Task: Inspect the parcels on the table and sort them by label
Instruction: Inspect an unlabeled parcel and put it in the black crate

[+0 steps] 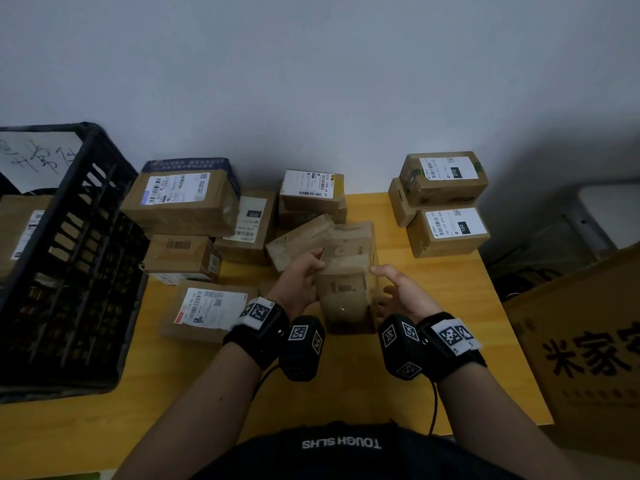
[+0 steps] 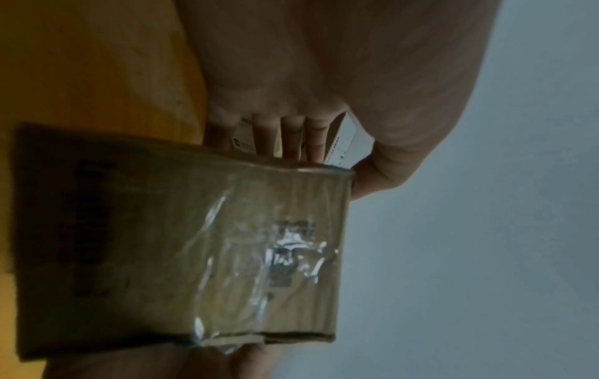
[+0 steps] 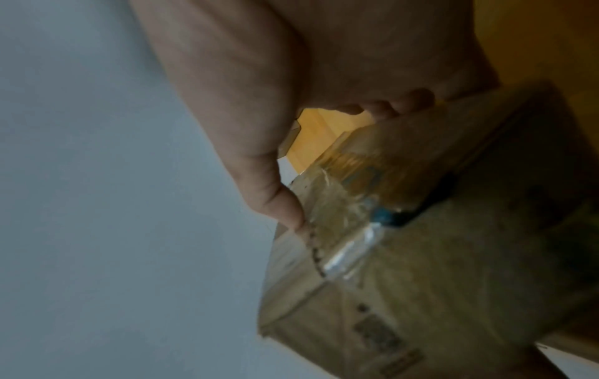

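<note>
I hold a brown taped parcel above the yellow table, between both hands. My left hand grips its left side; in the left wrist view the fingers curl over the far edge of the parcel and the thumb presses a corner. My right hand holds the right side, its thumb on the edge of the parcel and its fingers against the far side. The faces I see show small print and clear tape, no white label. The parcel looks blurred.
Labelled parcels lie all round: a stack at the back left, one marked 070, one near my left wrist, two at the back centre, and a right stack marked 010 and 150. A black crate stands left, a big carton right.
</note>
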